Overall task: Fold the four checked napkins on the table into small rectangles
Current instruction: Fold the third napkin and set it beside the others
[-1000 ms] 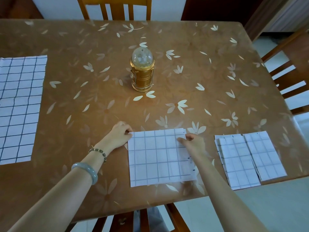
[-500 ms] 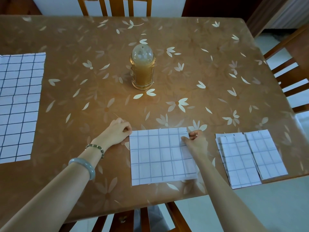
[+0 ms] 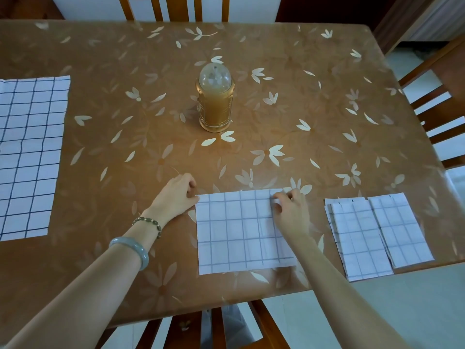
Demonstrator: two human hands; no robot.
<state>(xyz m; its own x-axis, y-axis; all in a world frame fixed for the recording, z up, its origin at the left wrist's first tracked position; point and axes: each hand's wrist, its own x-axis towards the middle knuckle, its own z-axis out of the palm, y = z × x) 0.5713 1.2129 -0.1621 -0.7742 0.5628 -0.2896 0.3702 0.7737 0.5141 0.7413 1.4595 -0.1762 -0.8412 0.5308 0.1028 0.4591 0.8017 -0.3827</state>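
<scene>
A partly folded white checked napkin lies flat near the table's front edge. My left hand pinches its far left corner. My right hand pinches its far right corner, fingers curled over the edge. Two folded napkins lie at the front right: one small rectangle and another beside it, slightly overlapping. A larger unfolded checked napkin lies spread out at the left edge of the table.
A gold lantern with a clear dome stands mid-table. The brown floral tablecloth covers the table. Wooden chairs stand at the far side, the right and the near edge.
Both hands stay at the napkin's far corners; my right hand's fingers have curled more over the right corner. The view has shifted slightly.
</scene>
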